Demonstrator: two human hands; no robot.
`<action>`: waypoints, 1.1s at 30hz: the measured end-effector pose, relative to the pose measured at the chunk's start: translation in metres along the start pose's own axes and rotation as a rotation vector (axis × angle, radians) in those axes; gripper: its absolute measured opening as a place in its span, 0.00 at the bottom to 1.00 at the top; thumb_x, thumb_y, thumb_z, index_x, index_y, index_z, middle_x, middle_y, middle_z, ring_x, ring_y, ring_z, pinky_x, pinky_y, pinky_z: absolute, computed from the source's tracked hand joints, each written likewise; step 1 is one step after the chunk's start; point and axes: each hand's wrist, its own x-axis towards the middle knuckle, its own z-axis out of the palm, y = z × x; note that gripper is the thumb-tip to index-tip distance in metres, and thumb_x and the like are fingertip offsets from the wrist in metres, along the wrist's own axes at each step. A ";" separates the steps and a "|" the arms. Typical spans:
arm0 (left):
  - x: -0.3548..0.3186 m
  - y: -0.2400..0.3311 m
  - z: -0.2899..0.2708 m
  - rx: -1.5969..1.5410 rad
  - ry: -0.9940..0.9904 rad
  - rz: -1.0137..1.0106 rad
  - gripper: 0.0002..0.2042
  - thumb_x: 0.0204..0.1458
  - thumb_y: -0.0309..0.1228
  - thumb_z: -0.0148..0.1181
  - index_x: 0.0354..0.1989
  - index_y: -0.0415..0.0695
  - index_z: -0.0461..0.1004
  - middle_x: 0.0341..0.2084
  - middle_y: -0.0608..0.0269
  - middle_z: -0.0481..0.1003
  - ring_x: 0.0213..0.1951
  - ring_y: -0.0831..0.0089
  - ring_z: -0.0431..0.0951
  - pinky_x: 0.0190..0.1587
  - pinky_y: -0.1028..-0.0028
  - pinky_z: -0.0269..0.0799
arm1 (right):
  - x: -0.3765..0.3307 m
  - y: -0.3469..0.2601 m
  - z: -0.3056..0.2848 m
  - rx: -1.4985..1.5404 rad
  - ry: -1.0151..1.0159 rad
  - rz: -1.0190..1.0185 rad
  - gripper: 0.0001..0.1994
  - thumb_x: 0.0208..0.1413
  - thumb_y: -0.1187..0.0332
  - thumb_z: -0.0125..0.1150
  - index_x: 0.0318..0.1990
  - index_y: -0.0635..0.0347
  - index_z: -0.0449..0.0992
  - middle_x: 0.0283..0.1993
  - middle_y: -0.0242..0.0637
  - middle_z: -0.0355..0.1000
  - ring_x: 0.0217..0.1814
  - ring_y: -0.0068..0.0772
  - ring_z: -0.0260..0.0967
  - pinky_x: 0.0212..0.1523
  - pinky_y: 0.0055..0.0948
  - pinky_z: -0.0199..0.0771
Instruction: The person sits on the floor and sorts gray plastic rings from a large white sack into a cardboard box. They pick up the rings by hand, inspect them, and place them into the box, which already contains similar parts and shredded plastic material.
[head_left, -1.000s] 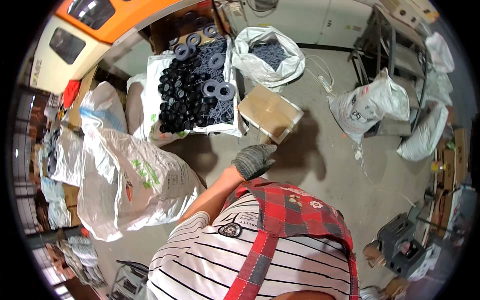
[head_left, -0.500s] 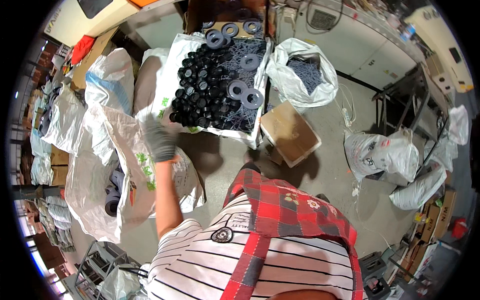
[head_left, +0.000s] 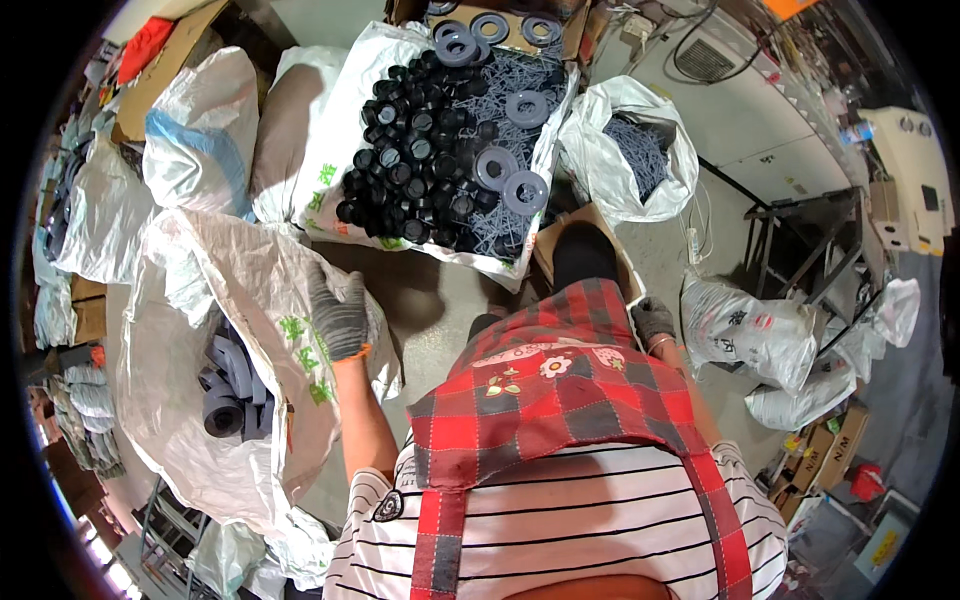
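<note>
My left hand [head_left: 338,314], in a grey knit glove, grips the rim of a large white woven sack [head_left: 190,300] at my left. Inside that sack lie several grey foam tubes [head_left: 228,385]. My right hand [head_left: 653,320], also gloved, hangs by my right side next to a brown cardboard box [head_left: 545,250], and I cannot tell whether it holds anything. Ahead of me an open white sack [head_left: 330,150] is heaped with black rubber caps [head_left: 415,165] and grey flat rings [head_left: 512,188].
A smaller white bag [head_left: 655,175] of dark grey strips stands at the upper right. More stuffed white bags [head_left: 750,330] lie on the floor at right near a metal frame [head_left: 800,230]. Tied sacks [head_left: 195,120] crowd the upper left. Concrete floor [head_left: 430,310] shows between the sacks.
The view has swung left and down. My left hand dropped from above the big sack onto its rim and took hold. My right hand has come into view at my side.
</note>
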 end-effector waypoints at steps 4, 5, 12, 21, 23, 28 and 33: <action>-0.005 -0.019 0.034 -0.063 -0.031 -0.036 0.35 0.42 0.32 0.63 0.58 0.32 0.54 0.53 0.42 0.62 0.54 0.57 0.65 0.56 0.68 0.58 | 0.043 -0.045 -0.012 0.405 -0.130 0.111 0.08 0.46 0.64 0.57 0.32 0.57 0.71 0.21 0.40 0.69 0.24 0.41 0.68 0.26 0.34 0.68; -0.007 -0.025 0.040 -0.080 -0.040 -0.089 0.35 0.42 0.32 0.63 0.58 0.32 0.53 0.53 0.42 0.62 0.53 0.58 0.66 0.55 0.68 0.59 | 0.069 -0.039 -0.008 0.314 -0.130 -0.145 0.07 0.46 0.65 0.56 0.31 0.57 0.71 0.21 0.38 0.68 0.21 0.38 0.67 0.23 0.32 0.67; -0.005 -0.037 0.095 -0.332 0.041 -0.447 0.37 0.42 0.28 0.63 0.59 0.32 0.49 0.53 0.44 0.62 0.51 0.60 0.68 0.52 0.67 0.64 | 0.161 -0.202 -0.035 0.137 -0.317 -0.237 0.08 0.49 0.65 0.55 0.26 0.60 0.71 0.16 0.33 0.63 0.15 0.27 0.62 0.16 0.28 0.63; 0.048 0.051 0.265 -0.691 -0.067 -1.012 0.43 0.44 0.20 0.58 0.65 0.44 0.34 0.34 0.51 0.73 0.32 0.70 0.75 0.35 0.71 0.73 | 0.411 -0.353 -0.040 -0.639 -0.264 -0.615 0.22 0.43 0.55 0.59 0.42 0.61 0.72 0.40 0.46 0.72 0.42 0.40 0.71 0.42 0.33 0.70; 0.031 0.043 0.333 -0.914 0.049 -1.134 0.43 0.45 0.20 0.57 0.65 0.45 0.32 0.29 0.54 0.74 0.27 0.73 0.74 0.28 0.73 0.73 | 0.470 -0.394 -0.019 -0.707 -0.342 -0.630 0.30 0.39 0.55 0.60 0.51 0.61 0.65 0.52 0.49 0.66 0.55 0.45 0.63 0.53 0.32 0.63; 0.048 -0.014 0.445 -0.386 -0.280 -0.999 0.48 0.40 0.21 0.62 0.65 0.48 0.32 0.38 0.58 0.70 0.36 0.72 0.72 0.41 0.73 0.71 | 0.581 -0.447 0.030 -0.752 -0.301 -0.701 0.36 0.36 0.57 0.61 0.56 0.58 0.59 0.53 0.51 0.64 0.56 0.48 0.61 0.55 0.35 0.61; 0.044 -0.137 0.563 -0.670 -0.277 -0.742 0.41 0.38 0.26 0.67 0.61 0.36 0.49 0.52 0.57 0.65 0.52 0.70 0.66 0.54 0.72 0.60 | 0.682 -0.482 0.116 -1.054 -0.110 -0.790 0.31 0.43 0.61 0.54 0.59 0.51 0.57 0.61 0.47 0.55 0.63 0.46 0.53 0.60 0.38 0.54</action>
